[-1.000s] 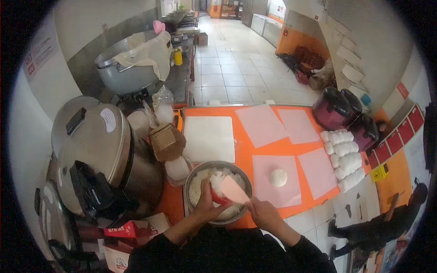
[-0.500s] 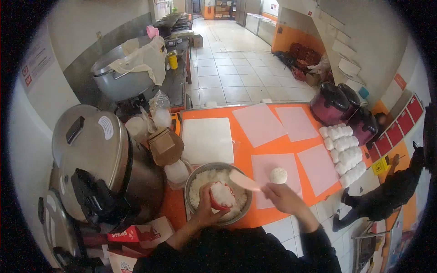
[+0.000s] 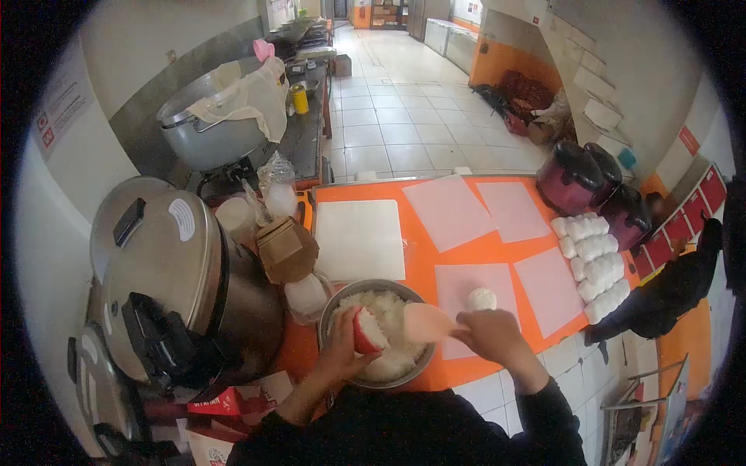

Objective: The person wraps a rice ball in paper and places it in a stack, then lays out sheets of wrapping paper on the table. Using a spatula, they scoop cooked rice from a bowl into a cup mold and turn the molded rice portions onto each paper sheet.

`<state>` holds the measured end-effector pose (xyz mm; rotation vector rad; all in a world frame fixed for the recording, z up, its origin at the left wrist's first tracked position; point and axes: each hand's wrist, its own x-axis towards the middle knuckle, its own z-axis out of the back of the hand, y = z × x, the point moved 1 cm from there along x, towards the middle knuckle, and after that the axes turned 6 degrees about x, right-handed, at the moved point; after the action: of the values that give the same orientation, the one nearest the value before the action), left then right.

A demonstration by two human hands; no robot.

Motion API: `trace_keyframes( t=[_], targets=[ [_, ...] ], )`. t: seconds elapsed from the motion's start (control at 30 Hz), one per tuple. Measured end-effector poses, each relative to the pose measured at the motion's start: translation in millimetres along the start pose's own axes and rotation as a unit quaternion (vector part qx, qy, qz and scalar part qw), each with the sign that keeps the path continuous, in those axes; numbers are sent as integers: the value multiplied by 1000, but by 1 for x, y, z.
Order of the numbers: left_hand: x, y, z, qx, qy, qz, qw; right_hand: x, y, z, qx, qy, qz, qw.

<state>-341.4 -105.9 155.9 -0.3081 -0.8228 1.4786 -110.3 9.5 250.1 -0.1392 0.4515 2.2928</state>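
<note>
Head view: left hand (image 3: pixel 339 349) curled part-open around red cup (image 3: pixel 368 331), which is filled with white rice and tilted over the metal bowl (image 3: pixel 324 311). Right hand (image 3: pixel 491 335) closed on the handle of the pale pink rice paddle (image 3: pixel 425 322); blade over the bowl's right side. Loose rice (image 3: pixel 392 357) in bowl. Right of it, rice mound (image 3: pixel 482 298) on one pink sheet (image 3: pixel 462 277). Farther right, white wrapped rolls (image 3: pixel 598 260) stacked in rows. Left: red-and-white carton (image 3: pixel 221 402), white capitals not securely legible; large cooker (image 3: pixel 159 260), lid label (image 3: pixel 182 220) too small to read.
</note>
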Motion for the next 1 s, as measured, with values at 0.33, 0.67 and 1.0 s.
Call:
trace_keyframes(
  t=[0.33, 0.67, 1.0],
  targets=[
    [27, 9, -31, 242, 121, 4, 963, 68, 0, -53, -99, -11, 12, 995],
    [25, 17, -40, 155, 81, 5, 985, 33, 15, -95, 39, -82, 3, 996],
    [13, 22, -8, -228, -98, 14, 969, 0, 10, -66, 147, -259, 2, 955]
  ],
)
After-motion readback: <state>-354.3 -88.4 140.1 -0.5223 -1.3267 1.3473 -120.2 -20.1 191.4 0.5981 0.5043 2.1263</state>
